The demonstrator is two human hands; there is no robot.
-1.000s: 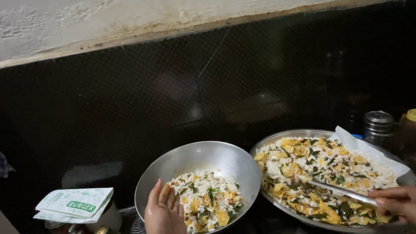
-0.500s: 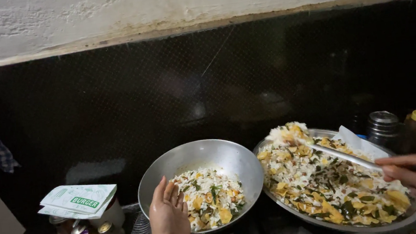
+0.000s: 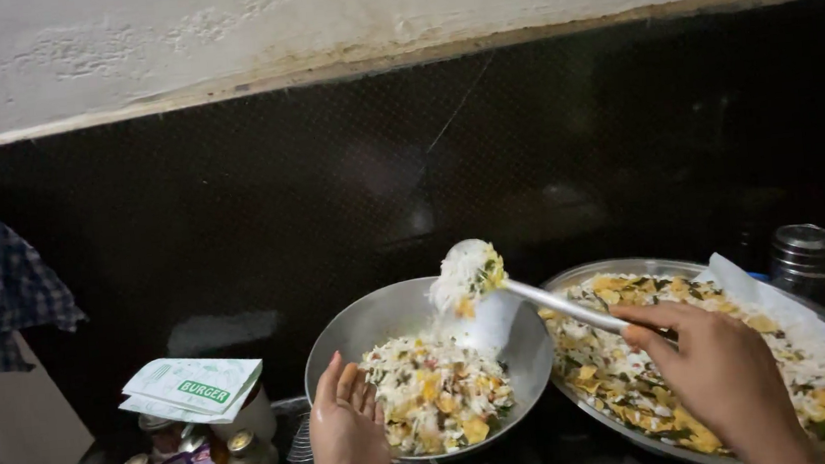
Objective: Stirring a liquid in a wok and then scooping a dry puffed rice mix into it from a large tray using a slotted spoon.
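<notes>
- Head view: right hand grips the spoon by its handle end, a loose, crumbly scoop of food held over the bowl.
- Left hand rests open against the bowl's near rim.
- Light, slick metal; keep it level.

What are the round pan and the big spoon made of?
The pan looks like bare metal, maybe steel or aluminium: grey, with a dull shine. The spoon in the right hand looks like polished metal too: silvery and glinting.
</notes>
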